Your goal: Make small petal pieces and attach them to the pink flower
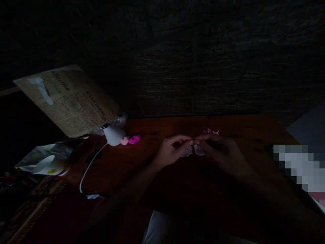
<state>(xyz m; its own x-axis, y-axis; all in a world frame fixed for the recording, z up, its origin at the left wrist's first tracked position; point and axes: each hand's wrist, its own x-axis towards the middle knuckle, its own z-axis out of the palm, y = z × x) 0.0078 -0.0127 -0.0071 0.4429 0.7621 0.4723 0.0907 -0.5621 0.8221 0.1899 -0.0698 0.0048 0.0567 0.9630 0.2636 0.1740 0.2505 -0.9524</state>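
Fingertips of the left hand (pixel 172 149) and the right hand (pixel 223 152) are pinching side by side above the table (pixel 142 153). We are reading both grips as closed on translucent film (pixel 199 150), which is hanging below them in two crinkled flaps; whether these are forming one piece or two, we cannot tell in this dim light. We are judging that the paired pinch is serving fine control: both hands are gripping at nearly one spot, presumably because the material is thin and slippery.

Just beyond the right hand, small pink bits (pixel 208 131) are lying loose on the table, probably being kept within easy reach. Farther left, well apart from the left hand, a magenta lump (pixel 134 139) is resting just beside a pale pink lump (pixel 124 140). That paler one is sitting against a white conical thing (pixel 114 135), perhaps a lamp; we are not confirming which. A white cable (pixel 88 167) is curving from it toward the near edge, likely running there to avoid the working area. A dark tool (pixel 89 158), its kind unclear, is lying beside the cable.

Above the cone, a printed card (pixel 68 105) is slanting, perhaps acting as a shade, with clear plastic (pixel 121 119) bunching near its lower corner. At far left, a paper cup (pixel 48 166) is appearing tilted beside glossy wrapping (pixel 42 152), seemingly sitting out of the way.
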